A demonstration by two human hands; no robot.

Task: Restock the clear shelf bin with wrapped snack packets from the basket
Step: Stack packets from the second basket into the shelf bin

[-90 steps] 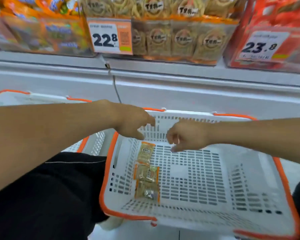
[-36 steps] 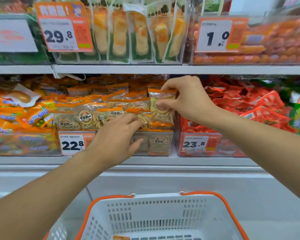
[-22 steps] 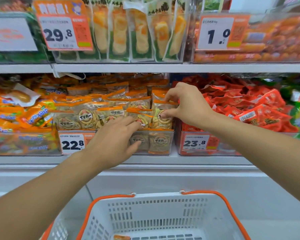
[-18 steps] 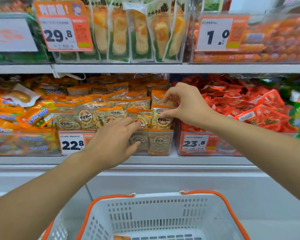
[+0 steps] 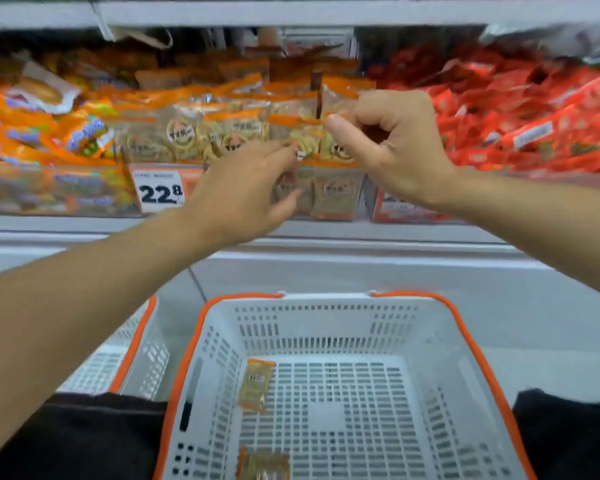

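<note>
The clear shelf bin [image 5: 336, 202] holds orange-edged wrapped snack packets [image 5: 236, 133] standing in rows. My left hand [image 5: 246, 192] reaches to the bin's front, its straight fingers touching the packets there. My right hand [image 5: 395, 147] hovers at the bin's right end with its fingers curled and thumb out beside the rightmost packet [image 5: 336, 150]; nothing shows between thumb and fingers. Below, the white basket [image 5: 326, 306] with an orange rim holds one packet [image 5: 257, 386] near its left wall and another packet [image 5: 264, 467] at the frame's bottom edge.
A 22.8 price tag [image 5: 161, 192] hangs on the bin's left front. Red packets [image 5: 534, 126] fill the bin to the right, orange-and-blue packs [image 5: 49, 133] the one to the left. A second basket [image 5: 132, 358] stands left of the first. A shelf board runs overhead.
My right hand set its packet upright into the bin's right end and let go. The view has tilted down, showing more of the basket. My left hand stays at the bin front.
</note>
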